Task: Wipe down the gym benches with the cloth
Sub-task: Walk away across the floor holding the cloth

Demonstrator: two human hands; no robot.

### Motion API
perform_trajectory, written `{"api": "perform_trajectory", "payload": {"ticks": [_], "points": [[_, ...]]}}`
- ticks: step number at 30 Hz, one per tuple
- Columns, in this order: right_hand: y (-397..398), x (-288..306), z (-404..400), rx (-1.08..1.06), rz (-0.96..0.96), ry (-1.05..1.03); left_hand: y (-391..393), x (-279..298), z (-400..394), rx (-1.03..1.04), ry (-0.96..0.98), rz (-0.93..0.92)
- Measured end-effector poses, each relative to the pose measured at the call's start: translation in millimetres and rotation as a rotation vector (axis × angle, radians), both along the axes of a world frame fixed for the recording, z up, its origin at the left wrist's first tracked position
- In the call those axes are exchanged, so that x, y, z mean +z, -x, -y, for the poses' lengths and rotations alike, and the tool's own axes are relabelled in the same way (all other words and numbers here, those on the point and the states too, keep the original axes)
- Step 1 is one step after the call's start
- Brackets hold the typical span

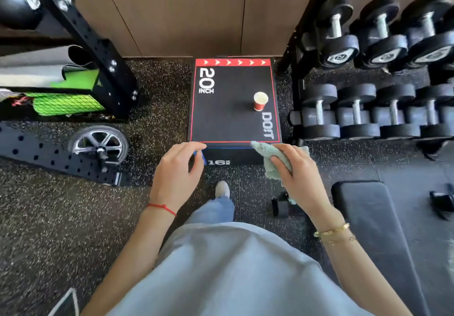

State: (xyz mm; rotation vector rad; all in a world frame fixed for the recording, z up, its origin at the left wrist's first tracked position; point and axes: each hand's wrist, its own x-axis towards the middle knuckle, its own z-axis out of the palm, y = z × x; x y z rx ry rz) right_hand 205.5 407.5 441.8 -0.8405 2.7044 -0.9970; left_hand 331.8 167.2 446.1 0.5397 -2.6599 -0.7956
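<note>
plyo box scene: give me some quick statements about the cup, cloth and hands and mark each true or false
1. The cup stands upright on the box. True.
2. The left hand holds the cloth. False: the right hand grips it.
3. The cup lies beside the "20 INCH" print. False: it stands near the box's right edge.
4. Dumbbells are racked right of the box. True.
5. The left hand holds nothing. True.
</note>
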Motion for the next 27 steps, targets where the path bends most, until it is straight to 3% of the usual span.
{"api": "perform_trajectory", "payload": {"ticks": [8,13,27], "points": [[149,-29,104,0.013,-0.012,0.012,150,-16,87,0.001,0.008,0.062],[218,-81,143,0.002,0.040,-0.006,218,-52,114,0.073,-0.061,0.085],[327,-341,212,0.028,0.135,-0.078,331,-294,172,0.205,-0.078,0.090]]}}
